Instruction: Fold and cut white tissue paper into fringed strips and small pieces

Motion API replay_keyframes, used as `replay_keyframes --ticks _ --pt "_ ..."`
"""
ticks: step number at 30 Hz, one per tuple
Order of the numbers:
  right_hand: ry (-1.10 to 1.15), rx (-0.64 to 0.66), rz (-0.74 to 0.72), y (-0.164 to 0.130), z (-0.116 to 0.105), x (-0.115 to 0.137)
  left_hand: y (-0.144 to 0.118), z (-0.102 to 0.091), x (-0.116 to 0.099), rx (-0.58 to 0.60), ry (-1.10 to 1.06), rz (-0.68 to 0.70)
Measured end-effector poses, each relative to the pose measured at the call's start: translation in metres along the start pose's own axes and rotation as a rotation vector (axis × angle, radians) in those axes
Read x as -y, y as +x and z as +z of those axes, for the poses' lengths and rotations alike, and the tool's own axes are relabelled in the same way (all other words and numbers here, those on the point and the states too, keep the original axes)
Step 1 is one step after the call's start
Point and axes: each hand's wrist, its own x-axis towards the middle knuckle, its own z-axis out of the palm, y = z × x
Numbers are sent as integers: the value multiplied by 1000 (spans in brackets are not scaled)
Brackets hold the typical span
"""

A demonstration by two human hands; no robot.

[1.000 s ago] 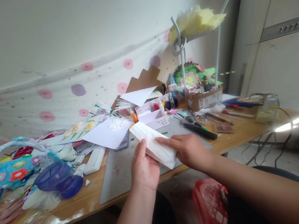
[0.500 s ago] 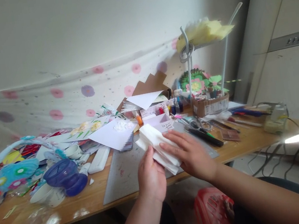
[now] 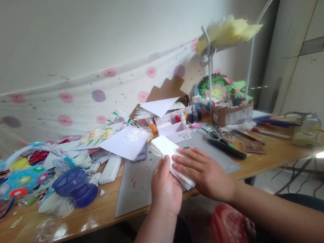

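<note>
**Folded white paper pressed between both hands at counter edge**

Currently both hands work one thing: a folded stack of white tissue-like paper (image 3: 171,158), lying on the grey cutting mat (image 3: 134,181) near the front edge of the wooden counter (image 3: 88,220). Left hand (image 3: 165,187) grips the near end of the paper, thumb on top, fingers curled under it. Right hand (image 3: 207,171) lies flat and open, fingers spread, pressing the right side of the paper down; it clasps nothing.

Progress, as a judgement: paper already looks folded into several layers, edges visible at the near right corner; the fold seems pressed but not let go, so creasing looks mid-way. Nothing cut or glued on it as far as visible.

Around the paper: behind it a small white open box with handwriting (image 3: 177,131); to its right, scissors (image 3: 216,133) and a black marker pen (image 3: 226,148); to its left, a loose white sheet (image 3: 123,143), then a dark blue plastic bowl (image 3: 74,186) and a colourful flower-decorated basket (image 3: 19,177). Further behind, small dye bottles (image 3: 189,115) and a cardboard box of paper flowers (image 3: 230,112), yellow paper on a wire stand (image 3: 228,31).

Room: plain pale wall, floral cloth (image 3: 86,100) hung along it; red plastic basket (image 3: 231,228) below the paper, under the counter edge; cables on the floor far right.
</note>
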Motion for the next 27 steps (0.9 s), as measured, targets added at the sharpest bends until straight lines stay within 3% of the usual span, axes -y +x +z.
replay_keyframes --ticks 8,12,14,17,20,23,27 --pt "-66 11 -5 3 13 16 5 -6 8 -115 88 79" --pt "85 80 64 3 7 21 8 -18 9 -132 194 106" --pt "256 14 136 3 -1 16 7 -27 8 -85 308 134" --pt "533 -190 454 6 -9 2 1 -36 5 1 457 167" --pt "946 -124 673 10 -8 -9 -6 -39 1 114 574 152" --pt "1255 -56 622 10 -8 -14 -11 -38 -5 258 768 179" --pt "1122 -62 402 9 -24 -16 -12 -38 -16 395 1100 284"
